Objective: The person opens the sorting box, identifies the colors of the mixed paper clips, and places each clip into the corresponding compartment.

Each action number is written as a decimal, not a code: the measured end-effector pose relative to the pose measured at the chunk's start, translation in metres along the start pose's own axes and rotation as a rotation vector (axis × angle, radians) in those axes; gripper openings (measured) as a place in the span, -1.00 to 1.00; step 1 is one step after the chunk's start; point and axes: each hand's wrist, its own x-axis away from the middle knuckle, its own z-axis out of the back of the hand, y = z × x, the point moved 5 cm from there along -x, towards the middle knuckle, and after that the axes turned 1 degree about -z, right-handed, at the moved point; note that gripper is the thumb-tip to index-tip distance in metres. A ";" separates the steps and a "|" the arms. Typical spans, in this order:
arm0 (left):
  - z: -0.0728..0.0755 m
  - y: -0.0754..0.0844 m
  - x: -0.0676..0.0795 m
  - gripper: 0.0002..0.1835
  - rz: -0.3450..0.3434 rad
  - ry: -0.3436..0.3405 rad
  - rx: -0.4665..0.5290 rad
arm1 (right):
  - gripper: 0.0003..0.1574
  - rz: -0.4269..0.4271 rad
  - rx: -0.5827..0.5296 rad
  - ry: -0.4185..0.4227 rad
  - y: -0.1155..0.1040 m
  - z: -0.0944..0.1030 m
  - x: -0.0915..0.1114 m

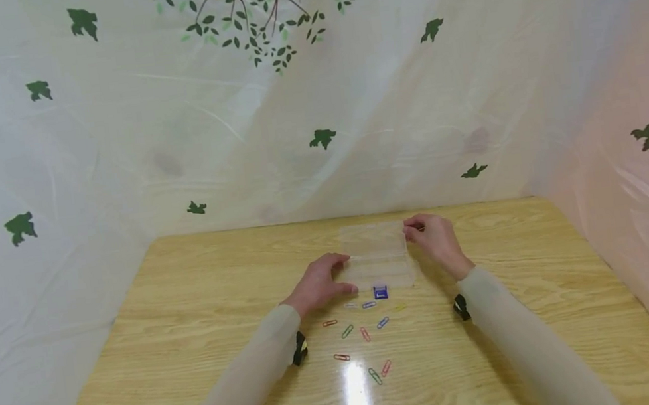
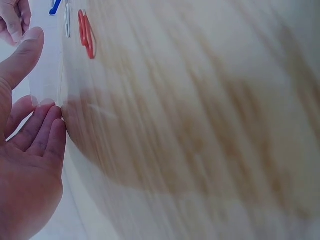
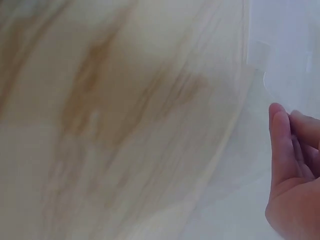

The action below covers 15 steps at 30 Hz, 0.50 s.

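Note:
A clear plastic box sits on the wooden table with its hinged lid raised at the back. My right hand pinches the lid's right edge between thumb and fingertips; the right wrist view shows the pinch at the clear rim. At the box's left side rests my left hand, fingers extended against the wall and thumb near the front corner. A small dark blue piece with white marking is at the box's front. Several coloured paper clips lie scattered nearer me, among them a red clip beside my left hand.
The wooden table ends at a pale sheet with printed leaves, which hangs behind and along both sides. Black bands show at both sleeve cuffs, one being the right wristband. A bright reflection crosses the table's front.

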 end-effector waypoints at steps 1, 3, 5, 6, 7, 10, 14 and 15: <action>0.000 0.000 0.000 -0.24 0.001 0.002 -0.001 | -0.75 -0.004 0.015 -0.013 0.000 0.000 0.000; -0.001 0.000 0.000 -0.25 0.003 0.005 -0.008 | -0.76 -0.012 0.037 -0.043 0.000 0.000 0.001; -0.001 0.000 0.001 -0.25 0.008 0.008 -0.009 | -0.77 -0.016 0.062 -0.074 0.000 -0.001 0.002; -0.002 0.000 0.001 -0.25 0.011 0.010 -0.009 | -0.78 -0.024 0.068 -0.089 0.001 -0.001 0.003; -0.002 0.000 0.002 -0.25 0.013 0.010 -0.010 | -0.78 -0.030 0.072 -0.103 0.001 -0.002 0.004; -0.003 0.001 0.003 -0.24 0.017 0.012 -0.002 | -0.80 -0.046 0.086 -0.137 0.004 -0.003 0.006; -0.003 0.003 0.004 -0.25 0.012 0.018 0.000 | -0.81 -0.058 0.079 -0.164 0.006 -0.005 0.007; -0.003 0.003 0.004 -0.25 0.010 0.020 -0.001 | -0.82 -0.059 0.081 -0.168 0.007 -0.005 0.007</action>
